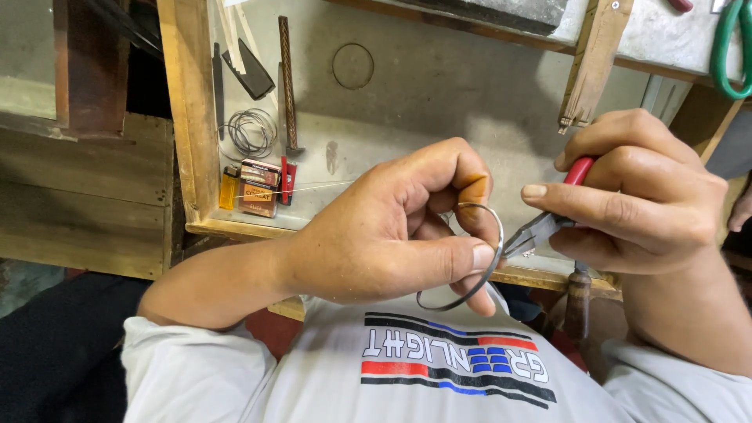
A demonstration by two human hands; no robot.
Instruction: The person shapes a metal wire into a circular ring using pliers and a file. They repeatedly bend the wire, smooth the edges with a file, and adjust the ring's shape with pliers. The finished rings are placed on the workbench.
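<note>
My left hand (392,231) pinches a thin silver metal bangle (487,270) between thumb and fingers, in front of my chest. My right hand (634,196) grips red-handled pliers (540,229); the jaws touch the bangle's right edge. A fine wire (305,188) runs leftward from behind my left hand over the workbench tray.
A wooden-framed bench tray (192,117) holds a coil of thin wire (252,131), a long twisted metal rod (287,86), a yellow lighter (228,188) and small packets (258,188). Green-handled scissors (727,47) lie top right. A wooden tool handle (578,301) hangs below the bench edge.
</note>
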